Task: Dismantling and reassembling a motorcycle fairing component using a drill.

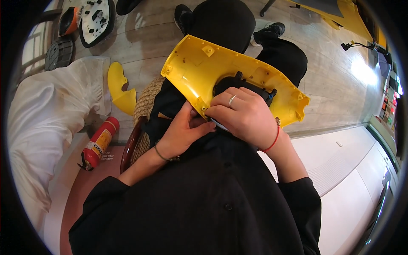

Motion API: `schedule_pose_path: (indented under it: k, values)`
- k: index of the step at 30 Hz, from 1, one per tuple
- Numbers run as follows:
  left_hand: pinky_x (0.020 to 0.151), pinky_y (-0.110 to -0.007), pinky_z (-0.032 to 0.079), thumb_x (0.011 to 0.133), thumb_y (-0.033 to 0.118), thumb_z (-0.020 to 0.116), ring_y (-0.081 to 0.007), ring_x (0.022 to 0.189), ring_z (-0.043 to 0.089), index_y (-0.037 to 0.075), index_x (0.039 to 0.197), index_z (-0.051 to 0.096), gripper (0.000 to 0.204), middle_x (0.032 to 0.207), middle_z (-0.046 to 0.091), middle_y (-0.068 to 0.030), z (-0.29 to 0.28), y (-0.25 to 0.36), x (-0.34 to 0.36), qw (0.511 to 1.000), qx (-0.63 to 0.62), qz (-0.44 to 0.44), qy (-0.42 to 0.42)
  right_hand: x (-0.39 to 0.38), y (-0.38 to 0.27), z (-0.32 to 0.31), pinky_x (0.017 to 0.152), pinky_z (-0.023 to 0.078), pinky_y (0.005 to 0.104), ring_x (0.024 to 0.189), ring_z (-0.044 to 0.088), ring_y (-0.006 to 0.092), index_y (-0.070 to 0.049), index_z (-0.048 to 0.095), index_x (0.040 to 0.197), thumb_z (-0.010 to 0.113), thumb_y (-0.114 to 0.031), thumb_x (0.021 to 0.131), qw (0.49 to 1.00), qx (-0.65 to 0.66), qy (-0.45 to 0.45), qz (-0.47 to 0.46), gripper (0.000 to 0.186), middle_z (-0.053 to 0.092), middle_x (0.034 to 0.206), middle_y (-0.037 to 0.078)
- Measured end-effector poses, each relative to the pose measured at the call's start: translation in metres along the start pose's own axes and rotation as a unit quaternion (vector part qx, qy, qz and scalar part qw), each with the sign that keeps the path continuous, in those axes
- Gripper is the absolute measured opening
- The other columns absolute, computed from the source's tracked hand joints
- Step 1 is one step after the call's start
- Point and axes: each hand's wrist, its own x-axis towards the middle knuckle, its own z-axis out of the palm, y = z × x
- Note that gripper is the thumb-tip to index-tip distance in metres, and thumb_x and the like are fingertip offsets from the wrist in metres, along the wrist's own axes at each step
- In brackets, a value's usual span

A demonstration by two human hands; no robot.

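Observation:
A curved yellow plastic panel [189, 63] rests across my lap with its inner side, small screw posts and clips, facing up. Fitted against its middle is a black plastic part [229, 84], partly covered by my right hand [244, 112]. That hand is closed, fingertips pinched together at the panel's near edge; what they hold is hidden. Below them shows a sliver of a grey-white piece [219, 125], its kind unclear. My left hand [182, 131] is closed on the near left edge of the panel, its thumb reaching toward the grey-white piece.
Beside my seat, to the left, are a red fire extinguisher [100, 142], another curved yellow part [119, 87] and white cloth [55, 110]. A tray of small black parts [97, 21] lies at the far left. Yellow machinery with a cable [357, 46] stands far right.

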Motion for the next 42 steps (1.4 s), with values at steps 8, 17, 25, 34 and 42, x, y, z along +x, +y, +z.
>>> schedule_pose_path:
  k: [8,17,25,34,42]
  values:
    - [0.089,-0.029,0.044,0.082,-0.003,0.059,-0.0148,0.104,0.052,0.002,0.124,0.033,0.05,0.112,0.049,-0.0084,0.002,-0.001,0.0,1.0,-0.007,-0.004,0.003,-0.003,0.0,-0.002,0.062,0.044,0.0283,0.072,0.055,0.0166,-0.01,0.055,0.073,0.063,-0.014,0.065,0.999,-0.031,-0.018,0.012,0.012,0.053,0.072,0.001]
    - [0.09,-0.03,0.044,0.081,-0.005,0.058,-0.0152,0.105,0.051,0.002,0.124,0.032,0.051,0.113,0.049,-0.0086,0.003,0.001,0.001,1.0,-0.023,-0.015,0.004,-0.002,0.001,0.003,0.061,0.043,0.029,0.07,0.055,0.0169,-0.011,0.053,0.07,0.064,-0.017,0.066,0.999,-0.03,-0.019,0.008,0.014,0.053,0.071,0.001]
    - [0.092,-0.03,0.042,0.081,-0.002,0.06,-0.0149,0.107,0.05,0.002,0.126,0.032,0.053,0.114,0.048,-0.0082,0.002,0.0,-0.002,1.0,0.027,-0.008,0.011,-0.005,0.001,0.001,0.06,0.044,0.0295,0.069,0.057,0.019,-0.01,0.061,0.077,0.068,-0.009,0.066,1.0,0.024,0.008,0.017,0.014,0.056,0.075,0.001]
    - [0.092,-0.029,0.042,0.081,-0.002,0.06,-0.0146,0.107,0.05,0.002,0.125,0.033,0.052,0.115,0.049,-0.0077,0.003,-0.001,0.0,1.0,0.013,-0.018,0.011,-0.013,0.0,0.012,0.059,0.044,0.0295,0.066,0.057,0.0185,-0.009,0.057,0.077,0.069,-0.011,0.066,0.999,0.005,-0.013,0.044,0.016,0.056,0.07,0.001]
    - [0.085,-0.025,0.044,0.084,0.003,0.058,-0.0128,0.099,0.054,0.001,0.12,0.04,0.04,0.109,0.052,-0.008,-0.013,0.014,-0.009,0.992,0.06,0.045,0.105,-0.015,-0.007,0.003,0.061,0.044,0.0315,0.066,0.056,0.0207,-0.008,0.058,0.084,0.071,-0.012,0.07,0.989,0.071,0.065,0.111,0.019,0.056,0.068,0.003]
